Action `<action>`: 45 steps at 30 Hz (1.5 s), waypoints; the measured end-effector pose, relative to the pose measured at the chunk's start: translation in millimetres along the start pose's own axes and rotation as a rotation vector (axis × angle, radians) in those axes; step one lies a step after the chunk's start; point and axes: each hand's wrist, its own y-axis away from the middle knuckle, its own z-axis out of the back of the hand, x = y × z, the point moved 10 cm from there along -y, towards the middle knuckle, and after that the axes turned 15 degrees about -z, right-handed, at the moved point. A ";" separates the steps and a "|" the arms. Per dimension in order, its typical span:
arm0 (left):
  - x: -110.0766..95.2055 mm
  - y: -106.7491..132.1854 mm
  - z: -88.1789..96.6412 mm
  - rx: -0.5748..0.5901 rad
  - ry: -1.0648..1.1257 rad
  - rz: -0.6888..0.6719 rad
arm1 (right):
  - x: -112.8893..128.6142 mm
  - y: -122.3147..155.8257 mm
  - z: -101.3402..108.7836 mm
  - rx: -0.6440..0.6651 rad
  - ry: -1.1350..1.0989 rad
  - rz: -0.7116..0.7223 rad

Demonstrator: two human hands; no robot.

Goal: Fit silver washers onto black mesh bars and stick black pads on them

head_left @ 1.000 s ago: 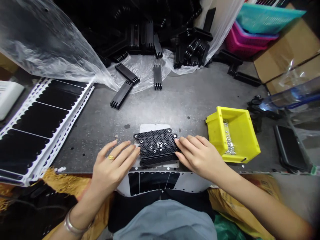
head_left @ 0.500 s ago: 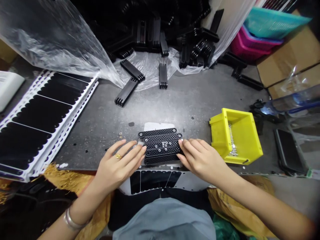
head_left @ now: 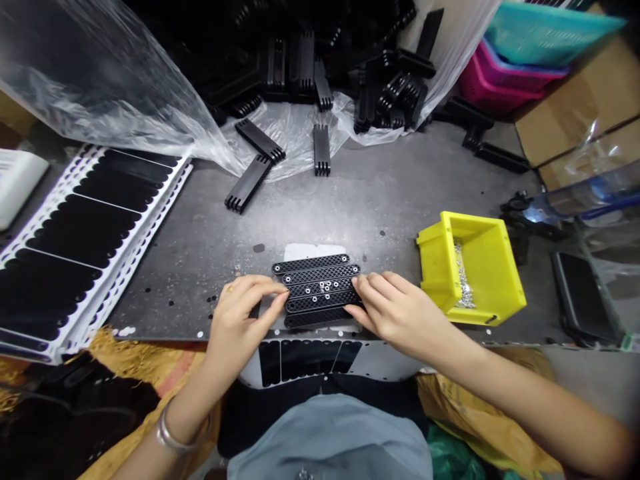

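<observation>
"Black textured strips [head_left: 320, 293] lying side by side on a white pad [head_left: 313, 251], near the front edge of the grey table [head_left: 380, 193]. Who's got hold of what?"

"Left hand [head_left: 236, 312] has finger and thumb close together at the left ends. Honestly can't tell if that's a proper pinch on a strip or just touching. Right hand [head_left: 395, 307] is at the opposite ends, index fingertip higher up, thumb lower down. Same deal, can't tell how firm that hold is."

"How do you reckon they handle? Looks like moulded plastic, so I'm guessing light and pretty stiff."

"Yeah, agreed. The criss-cross surface probably stops fingers sliding too. Fragile? Doubt it. Imo the annoying part is the little metal rings [head_left: 327, 289] scattered on the middle strips. They look loose, so tilt one and I bet they skate off."

"So, hold by the ends?"

"Yep, rounded ends, light pressure from both sides, everything flat. The two farthest strips have a ring at each end though, so I'd go for the side edges there. Yellow bin [head_left: 487, 260] off to the right has more shiny bits [head_left: 465, 291] in it."
</observation>
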 end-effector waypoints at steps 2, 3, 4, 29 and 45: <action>-3.4 2.8 1.6 -0.019 -0.024 -0.050 | -6.7 4.2 0.9 -0.012 -0.053 0.072; -7.9 3.7 2.5 -0.019 -0.056 -0.106 | -11.1 6.8 0.9 -0.017 -0.074 0.109; -13.6 4.9 2.8 -0.009 -0.092 -0.174 | -15.5 8.9 0.3 -0.017 -0.087 0.134; -33.0 5.4 4.0 0.137 -0.200 -0.410 | -6.4 39.0 1.5 -0.072 -0.155 -0.242; -39.0 -23.2 -18.4 0.172 -0.100 -0.325 | -11.9 8.7 -5.5 -0.053 -0.477 -0.421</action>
